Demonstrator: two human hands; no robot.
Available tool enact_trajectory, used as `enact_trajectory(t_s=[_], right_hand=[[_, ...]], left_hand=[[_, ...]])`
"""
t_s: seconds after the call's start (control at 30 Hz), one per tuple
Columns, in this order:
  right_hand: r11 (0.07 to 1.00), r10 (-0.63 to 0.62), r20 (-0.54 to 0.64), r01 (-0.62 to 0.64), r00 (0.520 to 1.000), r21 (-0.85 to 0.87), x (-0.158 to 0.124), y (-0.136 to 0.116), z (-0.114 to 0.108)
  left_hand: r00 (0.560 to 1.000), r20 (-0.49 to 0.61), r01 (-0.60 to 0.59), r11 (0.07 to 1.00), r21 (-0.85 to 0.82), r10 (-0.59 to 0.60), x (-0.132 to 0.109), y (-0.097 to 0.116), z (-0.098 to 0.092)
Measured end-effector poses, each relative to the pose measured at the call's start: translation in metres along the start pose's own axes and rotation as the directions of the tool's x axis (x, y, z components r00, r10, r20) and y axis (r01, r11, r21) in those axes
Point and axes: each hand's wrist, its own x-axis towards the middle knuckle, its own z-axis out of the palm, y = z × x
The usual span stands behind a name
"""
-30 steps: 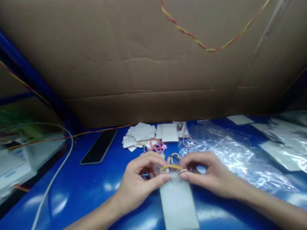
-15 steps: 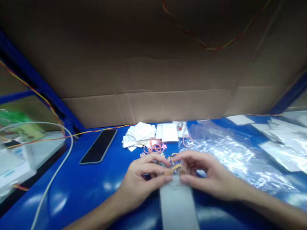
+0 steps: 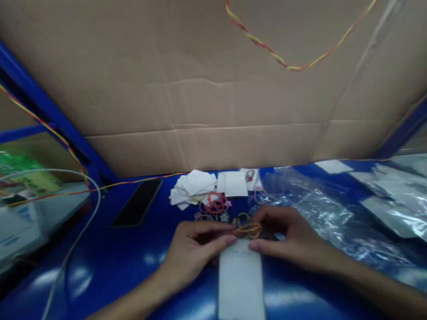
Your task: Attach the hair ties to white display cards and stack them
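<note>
A pale grey rectangular card or pouch (image 3: 240, 280) lies on the blue table (image 3: 133, 262), long side toward me. My left hand (image 3: 195, 255) pinches its far left corner with thumb and fingers closed. My right hand (image 3: 287, 238) pinches the far right corner. A yellow rubber band (image 3: 248, 229) is stretched between the fingertips of both hands, just above the card's far edge. More loose rubber bands, orange and pink (image 3: 215, 204), lie a little beyond the hands.
A dark phone (image 3: 136, 208) lies at the left. A pile of white cards (image 3: 207, 186) sits beyond the bands. Crinkled clear plastic bags (image 3: 320, 218) cover the right side. A cardboard wall (image 3: 213, 89) rises behind. A white cable (image 3: 83, 231) curves at left.
The yellow band has moved from an open loop held above the card down toward its far edge. Both hands dropped slightly lower and closer to the table.
</note>
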Motion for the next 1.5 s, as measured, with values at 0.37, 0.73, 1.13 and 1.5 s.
enact_trajectory(t_s=[0.37, 0.73, 1.13, 1.5], right_hand=[[0.998, -0.029, -0.152, 0.036, 0.988, 0.048, 0.0042, -0.0022, -0.0067], [0.998, -0.051, -0.071, 0.053, 0.996, 0.028, 0.0023, -0.0012, -0.0041], [0.969, -0.181, 0.04, 0.185, 0.983, -0.161, -0.0034, -0.0047, -0.0028], [0.943, -0.276, 0.017, 0.275, 0.961, -0.19, -0.0036, -0.0063, 0.0008]], left_hand=[[0.999, -0.013, -0.049, 0.997, -0.058, 0.048, 0.0024, 0.0, -0.0002], [0.997, 0.008, -0.077, 0.997, -0.021, 0.078, 0.0021, 0.0014, 0.0029], [0.993, 0.042, -0.113, 0.994, 0.002, 0.113, -0.0004, 0.0002, 0.0049], [0.992, 0.065, -0.107, 0.994, 0.013, 0.106, -0.0016, -0.0017, 0.0061]])
